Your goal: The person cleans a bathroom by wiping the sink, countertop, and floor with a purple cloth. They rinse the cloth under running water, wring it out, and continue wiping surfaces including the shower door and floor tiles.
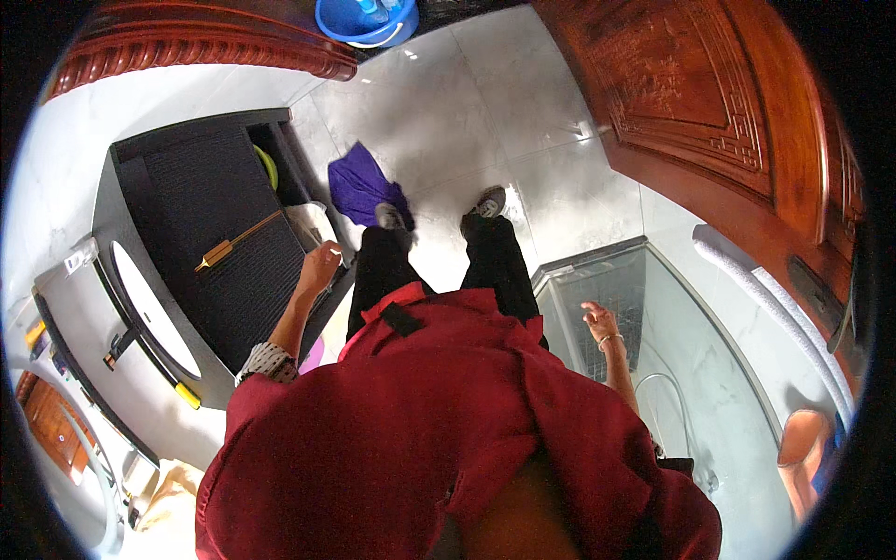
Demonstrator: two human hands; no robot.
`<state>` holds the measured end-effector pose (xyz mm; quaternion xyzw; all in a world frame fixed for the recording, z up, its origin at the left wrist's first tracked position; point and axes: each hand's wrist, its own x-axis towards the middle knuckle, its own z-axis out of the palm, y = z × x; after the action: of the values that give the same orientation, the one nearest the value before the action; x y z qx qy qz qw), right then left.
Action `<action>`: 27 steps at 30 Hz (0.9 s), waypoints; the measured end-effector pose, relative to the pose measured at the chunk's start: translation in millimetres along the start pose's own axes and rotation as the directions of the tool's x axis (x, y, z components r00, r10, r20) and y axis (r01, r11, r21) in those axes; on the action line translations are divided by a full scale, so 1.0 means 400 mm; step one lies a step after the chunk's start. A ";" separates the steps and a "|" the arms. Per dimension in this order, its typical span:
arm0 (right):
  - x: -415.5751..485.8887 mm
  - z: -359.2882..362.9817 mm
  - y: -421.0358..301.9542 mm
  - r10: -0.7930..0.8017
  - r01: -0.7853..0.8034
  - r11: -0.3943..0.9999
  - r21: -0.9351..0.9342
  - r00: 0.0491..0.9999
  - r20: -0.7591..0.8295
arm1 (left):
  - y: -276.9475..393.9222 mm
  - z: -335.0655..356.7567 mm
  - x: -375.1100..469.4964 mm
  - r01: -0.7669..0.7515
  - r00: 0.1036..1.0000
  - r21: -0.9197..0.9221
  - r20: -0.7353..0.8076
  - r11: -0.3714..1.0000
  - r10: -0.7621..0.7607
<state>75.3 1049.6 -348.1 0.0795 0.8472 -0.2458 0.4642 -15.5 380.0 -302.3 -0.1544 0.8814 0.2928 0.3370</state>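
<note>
My left hand (pixel 322 266) is beside the dark slatted cabinet (pixel 203 196), near a white bag or cloth (pixel 312 224) at the cabinet's open side; its fingers are curled, and nothing shows in them. To the right, my right hand (pixel 600 322), with a bracelet at the wrist, hangs in front of the glass shower panel (pixel 700 357) with its fingers apart and holds nothing. A purple cloth (pixel 360 185) lies on the tiled floor under or against one of my shoes (pixel 389 215). The other shoe (pixel 491 201) stands apart from it.
A blue bucket (pixel 367 24) holding bottles stands beyond the floor tiles (pixel 462 105). A carved wooden door (pixel 686 98) is at upper right, with white towels (pixel 770 301) below. A sink (pixel 150 308) with a yellow-ended tool (pixel 185 393) is at left. The shower's raised edge (pixel 588 253) borders the floor.
</note>
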 end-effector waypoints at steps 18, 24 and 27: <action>0.513 -0.461 -0.637 -0.545 0.487 0.834 -0.258 0.663 -0.513 | -0.303 -0.182 0.001 0.130 0.985 -0.110 0.132 0.985 -0.115; 0.399 -0.117 -0.807 -0.222 0.233 0.972 -0.019 0.892 -0.393 | -0.351 -0.571 0.191 -0.165 0.986 -0.050 -0.017 0.985 0.164; 0.301 0.067 -0.822 -0.049 0.036 0.998 -0.053 0.958 -0.282 | -0.342 -0.660 0.259 -0.133 0.984 0.079 0.133 0.988 0.122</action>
<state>-91.0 740.4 -346.7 0.0847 0.9119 -0.2218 0.3348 -159.5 101.4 -270.8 -0.0636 0.8783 0.2839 0.3795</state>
